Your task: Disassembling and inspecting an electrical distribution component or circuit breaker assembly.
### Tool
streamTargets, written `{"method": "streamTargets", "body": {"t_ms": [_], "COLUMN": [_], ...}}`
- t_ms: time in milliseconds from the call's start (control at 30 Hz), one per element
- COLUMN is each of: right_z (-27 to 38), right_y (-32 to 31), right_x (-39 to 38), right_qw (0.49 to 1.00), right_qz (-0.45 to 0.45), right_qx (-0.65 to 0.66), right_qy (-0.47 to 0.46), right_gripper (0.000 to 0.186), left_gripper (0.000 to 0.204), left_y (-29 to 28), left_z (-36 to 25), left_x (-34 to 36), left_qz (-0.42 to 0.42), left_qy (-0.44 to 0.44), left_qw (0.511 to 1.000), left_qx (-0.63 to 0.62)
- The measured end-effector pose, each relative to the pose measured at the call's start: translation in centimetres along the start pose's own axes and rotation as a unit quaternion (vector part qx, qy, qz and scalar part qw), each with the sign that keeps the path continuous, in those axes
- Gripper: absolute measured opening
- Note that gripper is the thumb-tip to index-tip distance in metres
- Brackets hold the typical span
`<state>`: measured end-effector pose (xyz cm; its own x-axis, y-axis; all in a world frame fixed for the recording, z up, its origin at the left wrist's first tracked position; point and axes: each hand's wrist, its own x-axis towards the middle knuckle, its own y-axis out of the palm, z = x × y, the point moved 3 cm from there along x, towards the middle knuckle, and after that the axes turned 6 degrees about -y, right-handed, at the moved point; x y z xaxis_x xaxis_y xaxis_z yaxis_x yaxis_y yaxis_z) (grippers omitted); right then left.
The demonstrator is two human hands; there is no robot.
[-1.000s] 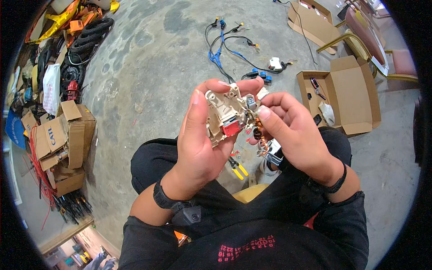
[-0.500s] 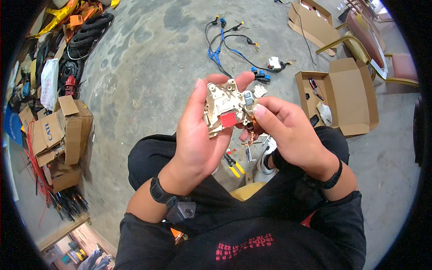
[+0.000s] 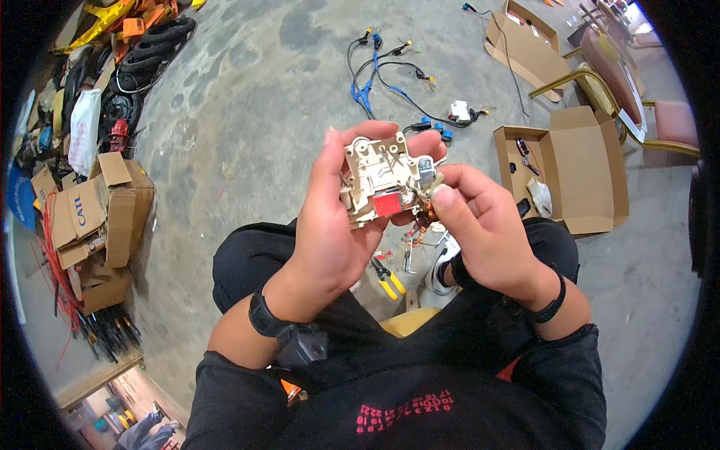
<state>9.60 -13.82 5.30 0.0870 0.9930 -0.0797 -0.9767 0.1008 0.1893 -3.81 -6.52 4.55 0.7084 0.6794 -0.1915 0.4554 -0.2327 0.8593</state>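
Note:
My left hand (image 3: 322, 202) cradles an opened circuit breaker (image 3: 379, 169), its fingers wrapped behind and around the cream plastic housing. The breaker's bare inside faces up and shows moulded ribs, a red piece (image 3: 388, 203) and a grey metal part (image 3: 426, 169). At its right edge, my right hand (image 3: 487, 217) pinches a small pale part (image 3: 438, 182) between thumb and forefinger. Whether that part is still joined to the housing I cannot tell. Copper-coloured wire (image 3: 426, 213) shows just below the pinch, partly hidden by the right fingers.
Yellow-handled pliers (image 3: 389, 283) and metal bits lie on the floor between my legs. Beyond my hands are a blue-and-black cable harness (image 3: 363, 96) and a white block (image 3: 460, 111). An open cardboard box (image 3: 585, 172) holding tools stands at right, near chairs; cartons (image 3: 97, 214) stand left.
The breaker has turned slightly in my left hand, and more of its grey metal part shows. My right fingers have shifted a little right and down, still pinching at its edge.

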Motion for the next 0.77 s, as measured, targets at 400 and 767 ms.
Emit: {"method": "streamTargets", "body": {"t_ms": [400, 767], "right_z": [1.0, 1.1], "right_y": [-0.6, -0.4], "right_x": [-0.2, -0.7], "right_qw": [1.0, 0.999], "right_qz": [-0.019, -0.013], "right_qx": [0.023, 0.008], "right_qy": [0.008, -0.051], "right_gripper": [0.029, 0.034], "left_gripper": [0.065, 0.067], "left_y": [0.8, 0.6], "left_z": [-0.7, -0.5], "left_x": [-0.5, -0.6], "left_qz": [-0.091, -0.092], "left_qy": [0.096, 0.111], "left_qw": [0.964, 0.94], "left_qx": [0.23, 0.309]}}
